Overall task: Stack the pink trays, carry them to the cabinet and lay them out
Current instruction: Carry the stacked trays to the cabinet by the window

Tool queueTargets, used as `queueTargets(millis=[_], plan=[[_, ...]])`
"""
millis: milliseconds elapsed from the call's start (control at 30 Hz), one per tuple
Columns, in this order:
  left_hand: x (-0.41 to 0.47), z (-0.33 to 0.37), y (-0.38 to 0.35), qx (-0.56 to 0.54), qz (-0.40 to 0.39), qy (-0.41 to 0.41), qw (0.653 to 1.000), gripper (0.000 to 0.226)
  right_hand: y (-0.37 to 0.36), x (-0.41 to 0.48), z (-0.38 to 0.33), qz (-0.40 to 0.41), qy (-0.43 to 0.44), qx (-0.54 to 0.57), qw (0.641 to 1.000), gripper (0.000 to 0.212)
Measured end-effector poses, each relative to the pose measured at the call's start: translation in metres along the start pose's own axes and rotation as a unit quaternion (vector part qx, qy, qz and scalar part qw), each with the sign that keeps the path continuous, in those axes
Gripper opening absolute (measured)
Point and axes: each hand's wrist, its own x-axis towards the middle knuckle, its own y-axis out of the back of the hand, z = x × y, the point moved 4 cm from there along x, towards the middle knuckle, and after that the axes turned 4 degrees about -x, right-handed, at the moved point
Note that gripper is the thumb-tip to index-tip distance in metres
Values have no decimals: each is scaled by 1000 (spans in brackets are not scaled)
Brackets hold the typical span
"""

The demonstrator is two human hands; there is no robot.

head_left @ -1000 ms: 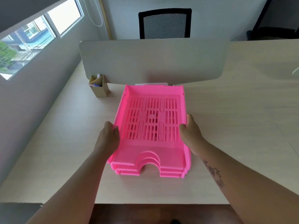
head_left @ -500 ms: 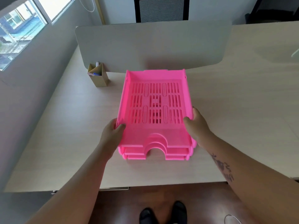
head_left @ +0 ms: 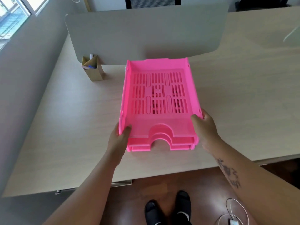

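Desk (head_left: 65, 127) under pink trays (head_left: 159, 95), long axis front-back, both hands gripping sides

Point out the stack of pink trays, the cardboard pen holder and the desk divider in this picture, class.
stack of pink trays (head_left: 159, 93): head view, slotted floor of the top tray.
cardboard pen holder (head_left: 95, 72): head view, its front wall.
desk divider (head_left: 146, 34): head view, middle of the panel.

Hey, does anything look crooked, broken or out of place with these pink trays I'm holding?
Nothing stands out. The pink trays sit nested in a neat stack, front edges stepped evenly, no cracks visible. The left hand and right hand grip opposite sides near the front. The cardboard pen holder stands upright on the desk.
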Motion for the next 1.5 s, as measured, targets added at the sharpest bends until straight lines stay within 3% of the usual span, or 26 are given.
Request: queueTargets(millis=[233, 367, 500, 633, 800, 1033, 1267, 1500], plan=[[15, -21, -8, -66, 1, 43, 997, 33, -15, 1, 45, 23, -35, 52, 998, 35], [20, -29, -8, -89, -10, 63, 994, 33, -26, 5, 63, -9, -105, 125, 987, 38], [22, -34, -8, -103, -12, 87, 991, 28, -27, 8, 66, -46, -115, 133, 983, 38], [20, -18, -12, -131, 10, 107, 986, 47, -19, 8, 46, -56, -116, 134, 983, 41], [14, 18, -13, -168, 9, 112, 979, 44, -5, 8, 4, -65, -92, 140, 984, 40], [18, 79, 1, -196, 38, 51, 978, 40, -3, 23, -61, -93, -27, 174, 980, 40], [14, 103, 23, -230, 181, 17, 956, 48, -34, 64, -115, -204, 32, 143, 968, 39], [-45, 94, 46, -310, 368, 4, 876, 35, -99, 68, -161, -377, 36, 62, 923, 47]])
